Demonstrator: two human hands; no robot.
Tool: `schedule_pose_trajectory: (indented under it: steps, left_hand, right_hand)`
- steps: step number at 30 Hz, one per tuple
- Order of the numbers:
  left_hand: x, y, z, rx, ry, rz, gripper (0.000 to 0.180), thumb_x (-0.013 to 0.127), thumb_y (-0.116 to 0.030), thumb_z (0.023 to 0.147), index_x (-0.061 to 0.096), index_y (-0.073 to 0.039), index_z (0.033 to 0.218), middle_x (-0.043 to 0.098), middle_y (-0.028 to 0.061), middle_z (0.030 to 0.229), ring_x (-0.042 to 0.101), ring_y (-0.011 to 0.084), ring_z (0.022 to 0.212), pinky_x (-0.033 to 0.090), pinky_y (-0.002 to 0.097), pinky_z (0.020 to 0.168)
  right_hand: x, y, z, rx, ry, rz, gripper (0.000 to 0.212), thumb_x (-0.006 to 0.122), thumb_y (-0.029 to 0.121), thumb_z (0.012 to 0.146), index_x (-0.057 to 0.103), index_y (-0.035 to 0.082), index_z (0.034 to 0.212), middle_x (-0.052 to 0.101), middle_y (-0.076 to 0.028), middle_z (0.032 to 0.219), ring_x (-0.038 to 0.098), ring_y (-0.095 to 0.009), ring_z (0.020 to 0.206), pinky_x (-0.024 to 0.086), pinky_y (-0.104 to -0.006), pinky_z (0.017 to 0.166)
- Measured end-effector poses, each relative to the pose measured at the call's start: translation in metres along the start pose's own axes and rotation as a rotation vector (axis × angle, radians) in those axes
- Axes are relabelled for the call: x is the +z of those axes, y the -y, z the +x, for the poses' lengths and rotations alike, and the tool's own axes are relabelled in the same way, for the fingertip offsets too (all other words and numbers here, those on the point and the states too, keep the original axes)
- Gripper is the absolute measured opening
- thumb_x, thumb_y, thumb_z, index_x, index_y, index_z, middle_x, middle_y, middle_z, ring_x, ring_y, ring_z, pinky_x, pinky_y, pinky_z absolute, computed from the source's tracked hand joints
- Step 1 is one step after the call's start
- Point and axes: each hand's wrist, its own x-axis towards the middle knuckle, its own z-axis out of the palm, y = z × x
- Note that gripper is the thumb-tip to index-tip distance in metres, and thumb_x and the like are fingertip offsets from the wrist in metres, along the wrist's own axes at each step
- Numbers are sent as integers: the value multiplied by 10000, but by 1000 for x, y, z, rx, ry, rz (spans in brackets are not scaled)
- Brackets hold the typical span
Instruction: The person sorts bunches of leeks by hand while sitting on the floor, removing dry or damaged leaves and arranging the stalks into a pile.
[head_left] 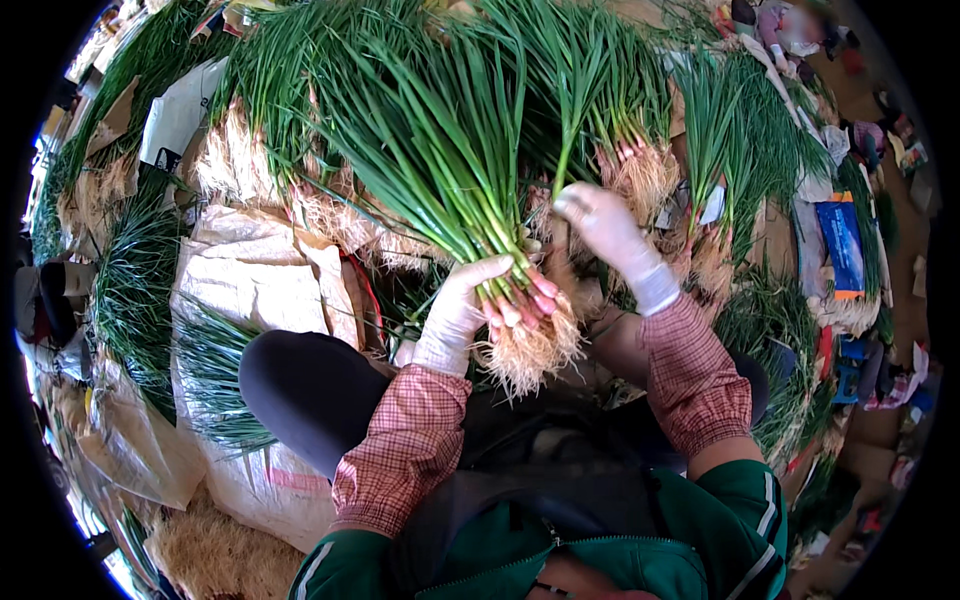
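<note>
My gloved left hand (452,312) is wrapped round a thick bunch of green onions (462,205). The green leaves fan up and away from me, and the pinkish-white bulbs and pale, stringy roots hang below my thumb. To the right, my gloved right hand (608,235) is closed on the lower stem of a single green onion (564,150), held apart from the bunch. Its leaves rise among the others, and its root end is blurred below my fingers. Both hands are above my lap, between my bent knees.
More bundles of green onions (640,170) lie in a ring beyond my hands and along both sides. Pale woven sacks (250,270) cover the ground at left, with loose greens (215,380) on them. A blue packet (840,245) lies at right. Trimmed roots (215,550) are heaped at lower left.
</note>
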Motion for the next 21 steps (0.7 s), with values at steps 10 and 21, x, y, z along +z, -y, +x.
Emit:
schedule_pose_trajectory:
  steps: [10, 21]
  left_hand:
    - [-36, -6, 6, -128, 103, -230, 445, 528, -213, 857, 469, 124, 1141, 608, 334, 922, 654, 426, 740, 568, 363, 476]
    - [-29, -2, -6, 65, 2, -175, 516, 542, -245, 843, 436, 131, 1180, 586, 342, 991, 644, 413, 798, 541, 355, 575]
  right_hand:
    - [69, -21, -9, 334, -194, 406, 233, 489, 197, 933, 665, 45, 926, 686, -94, 927, 639, -199, 799, 499, -357, 732]
    - [90, -7, -34, -165, 55, -401, 103, 547, 83, 771, 626, 61, 834, 647, -110, 786, 634, -303, 785, 460, -408, 672]
